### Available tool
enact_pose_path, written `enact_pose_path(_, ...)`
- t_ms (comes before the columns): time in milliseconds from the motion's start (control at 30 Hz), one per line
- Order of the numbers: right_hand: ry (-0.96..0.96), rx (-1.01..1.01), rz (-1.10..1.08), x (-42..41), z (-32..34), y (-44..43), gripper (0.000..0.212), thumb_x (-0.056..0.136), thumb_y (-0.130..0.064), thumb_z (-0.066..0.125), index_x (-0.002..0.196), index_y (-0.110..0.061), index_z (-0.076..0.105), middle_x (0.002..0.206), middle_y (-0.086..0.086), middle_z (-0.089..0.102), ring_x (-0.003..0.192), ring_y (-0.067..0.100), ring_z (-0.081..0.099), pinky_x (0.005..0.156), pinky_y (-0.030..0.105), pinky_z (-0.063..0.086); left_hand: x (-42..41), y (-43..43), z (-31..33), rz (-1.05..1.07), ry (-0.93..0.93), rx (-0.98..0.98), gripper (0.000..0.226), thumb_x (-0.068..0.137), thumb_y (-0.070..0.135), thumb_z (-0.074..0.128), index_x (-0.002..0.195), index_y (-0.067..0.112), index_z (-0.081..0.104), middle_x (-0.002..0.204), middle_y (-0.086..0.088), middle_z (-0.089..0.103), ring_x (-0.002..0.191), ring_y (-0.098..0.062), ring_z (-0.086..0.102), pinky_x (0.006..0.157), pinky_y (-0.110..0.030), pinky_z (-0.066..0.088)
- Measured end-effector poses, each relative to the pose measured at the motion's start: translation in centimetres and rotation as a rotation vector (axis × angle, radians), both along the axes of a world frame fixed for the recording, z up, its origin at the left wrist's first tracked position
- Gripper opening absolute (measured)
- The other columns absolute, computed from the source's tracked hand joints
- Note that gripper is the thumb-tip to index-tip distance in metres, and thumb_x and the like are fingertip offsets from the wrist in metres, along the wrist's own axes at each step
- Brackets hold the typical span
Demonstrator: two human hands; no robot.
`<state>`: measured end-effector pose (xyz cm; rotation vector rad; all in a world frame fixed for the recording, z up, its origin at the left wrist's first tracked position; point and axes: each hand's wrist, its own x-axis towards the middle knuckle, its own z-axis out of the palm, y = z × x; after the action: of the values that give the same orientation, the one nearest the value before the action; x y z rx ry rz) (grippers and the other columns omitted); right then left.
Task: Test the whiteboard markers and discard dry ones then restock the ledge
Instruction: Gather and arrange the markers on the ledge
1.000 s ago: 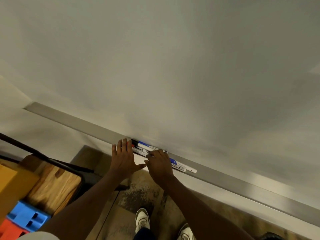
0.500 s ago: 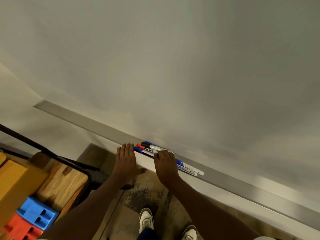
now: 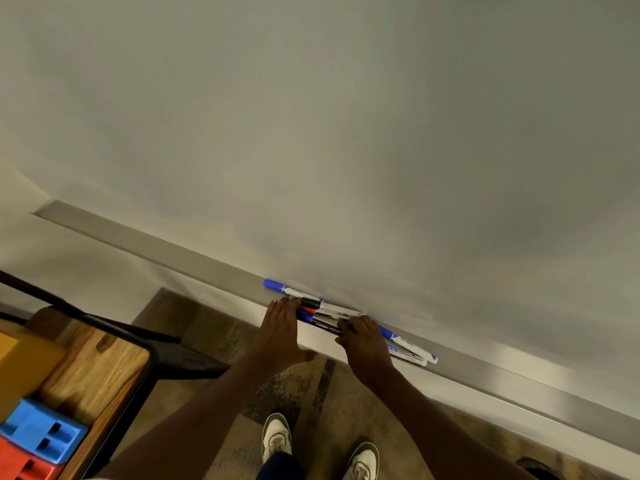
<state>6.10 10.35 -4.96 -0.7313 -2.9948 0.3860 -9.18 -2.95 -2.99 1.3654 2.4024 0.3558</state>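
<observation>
Near, at 6 o'clock, two pale sneakers [image 3: 277, 436] are partly cut off. The left hand [image 3: 278, 332] lies flat, fingers spread; the right hand [image 3: 367, 348] covers a bundle of blue, red and black-capped whiteboard markers [image 3: 323, 315], its grip hidden, on the grey metal ledge [image 3: 519, 379] at 5 o'clock.

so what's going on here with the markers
A person stands at a whiteboard, both hands on a small bunch of markers lying on the metal ledge. The left hand lies flat at the bunch's left end; the right hand covers its right part. One blue-capped marker sticks out to the left. No marker is lifted or uncapped, and the board shows no marks. It looks like gathering or tidying.
</observation>
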Motion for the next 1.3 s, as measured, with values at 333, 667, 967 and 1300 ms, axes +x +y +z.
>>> enact_pose_path(333,0.158,-0.057,-0.081,1.9,1.4,0.4,0.034,0.06,-0.019,0.089,0.089,-0.016,0.073,0.082,-0.002,0.064,0.077,0.016,0.057,0.065,0.023,0.042,2.4,0.2,0.7,0.127,-0.134,0.108,0.125,0.053,0.076,0.07,0.147,0.009,0.022,0.155,-0.009,0.024,0.144,-0.025,0.019,0.118,-0.036,0.015)
enact_pose_path(667,0.347,-0.036,-0.118,0.8,5.4,-2.4,0.044,0.046,-0.015,0.095,0.083,-0.013,0.073,0.076,0.001,0.065,0.067,0.017,0.062,0.057,0.02,0.045,3.6,-0.3,3.3,0.248,0.075,0.284,0.12,0.053,0.075,0.065,0.142,0.004,0.025,0.152,-0.021,0.028,0.138,-0.038,0.029,0.106,-0.047,0.036)
enact_pose_path(967,0.487,-0.043,-0.067,0.8,7.6,-4.6,0.049,0.043,-0.007,0.095,0.086,-0.009,0.072,0.08,0.006,0.067,0.069,0.022,0.065,0.057,0.024,0.05,5.5,-0.9,4.5,0.497,-0.02,0.585,0.131,0.046,0.061,0.084,0.146,0.015,0.013,0.154,-0.013,0.02,0.139,-0.021,0.018,0.106,-0.047,0.037)
enact_pose_path(1300,0.657,-0.239,-0.101,2.1,8.3,-6.8,0.033,0.071,-0.018,0.064,0.101,-0.025,0.05,0.086,0.007,0.066,0.077,0.015,0.063,0.063,0.018,0.052,6.6,-2.0,6.1,0.591,-0.631,1.161,0.099,0.078,0.064,0.062,0.148,0.019,0.009,0.152,0.005,0.028,0.131,-0.023,0.044,0.102,-0.046,0.044)
